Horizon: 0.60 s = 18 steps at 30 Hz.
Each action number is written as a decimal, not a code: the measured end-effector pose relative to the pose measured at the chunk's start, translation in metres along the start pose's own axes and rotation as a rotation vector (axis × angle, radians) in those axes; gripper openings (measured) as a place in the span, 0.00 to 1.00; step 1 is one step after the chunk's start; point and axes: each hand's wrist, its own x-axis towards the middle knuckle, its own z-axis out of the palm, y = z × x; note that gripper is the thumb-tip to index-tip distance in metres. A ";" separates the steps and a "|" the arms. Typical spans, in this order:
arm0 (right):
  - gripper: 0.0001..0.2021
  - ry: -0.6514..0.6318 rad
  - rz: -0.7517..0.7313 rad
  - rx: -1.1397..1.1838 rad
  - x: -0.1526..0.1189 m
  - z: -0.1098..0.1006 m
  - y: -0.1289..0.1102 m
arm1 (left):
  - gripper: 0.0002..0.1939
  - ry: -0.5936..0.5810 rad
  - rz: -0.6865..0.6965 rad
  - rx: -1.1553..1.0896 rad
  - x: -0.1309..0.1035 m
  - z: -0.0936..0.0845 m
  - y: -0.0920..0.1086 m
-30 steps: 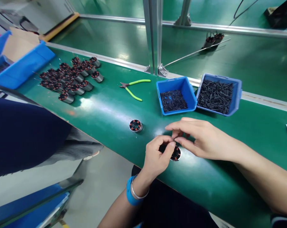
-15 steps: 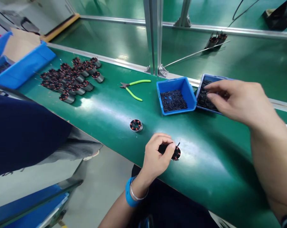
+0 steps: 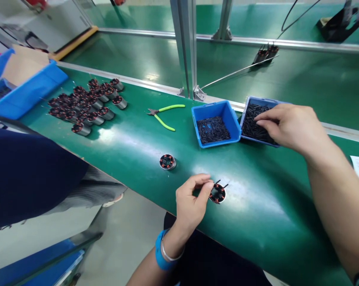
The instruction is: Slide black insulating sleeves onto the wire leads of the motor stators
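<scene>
- While the head view shows the left hand [image 3: 192, 198] with thumb and forefinger in a narrow curve, their tips are at the left rim of a metal coil ring [image 3: 218, 198]; whether they pinch anything cannot be told.
- That ring is upright on the green bench [image 3: 131, 155], just right of the left fingertips, and two thin black tubes [image 3: 225, 185] stick up from its far side.
- The right hand [image 3: 292, 123] has its thumb and forefinger close together over black tubes [image 3: 250, 119] in the right-hand blue bin [image 3: 258, 141]; whether the tips grip one cannot be told.
- Left of the right fingertips, touching that bin, is another blue bin [image 3: 223, 113] with thinner black pieces [image 3: 213, 130].
- Beyond the left fingertips and to their left is a lone coil ring [image 3: 167, 162], with green-handled cutters [image 3: 158, 112] lying open farther out.
- Well to the left of both hands, many coil rings [image 3: 88, 104] are grouped near a blue crate [image 3: 33, 93].
- Past the right fingertips, behind the metal frame [image 3: 185, 47], two more coil rings [image 3: 265, 54] are beside a thin rod [image 3: 233, 74].
</scene>
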 end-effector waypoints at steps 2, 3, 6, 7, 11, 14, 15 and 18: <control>0.14 0.019 -0.130 0.190 -0.010 -0.005 -0.022 | 0.05 0.003 -0.016 -0.004 0.002 0.003 0.002; 0.14 0.001 -0.231 0.317 -0.016 -0.006 -0.035 | 0.04 0.003 -0.013 0.006 0.002 0.003 0.002; 0.18 -0.114 -0.512 0.552 -0.033 -0.001 -0.074 | 0.05 0.004 0.029 0.037 0.003 0.003 0.003; 0.19 -0.142 -0.562 0.551 -0.037 0.002 -0.084 | 0.05 0.003 0.049 0.041 0.004 0.003 0.004; 0.22 -0.151 -0.616 0.503 -0.044 0.012 -0.097 | 0.05 -0.002 0.105 0.055 0.005 0.003 0.006; 0.23 -0.131 -0.628 0.474 -0.045 0.012 -0.095 | 0.05 0.003 0.119 0.068 0.006 0.003 0.006; 0.24 -0.126 -0.638 0.463 -0.046 0.012 -0.095 | 0.05 0.006 0.122 0.071 0.005 0.003 0.006; 0.24 -0.121 -0.663 0.421 -0.049 0.010 -0.096 | 0.06 0.005 0.124 0.082 0.005 0.003 0.007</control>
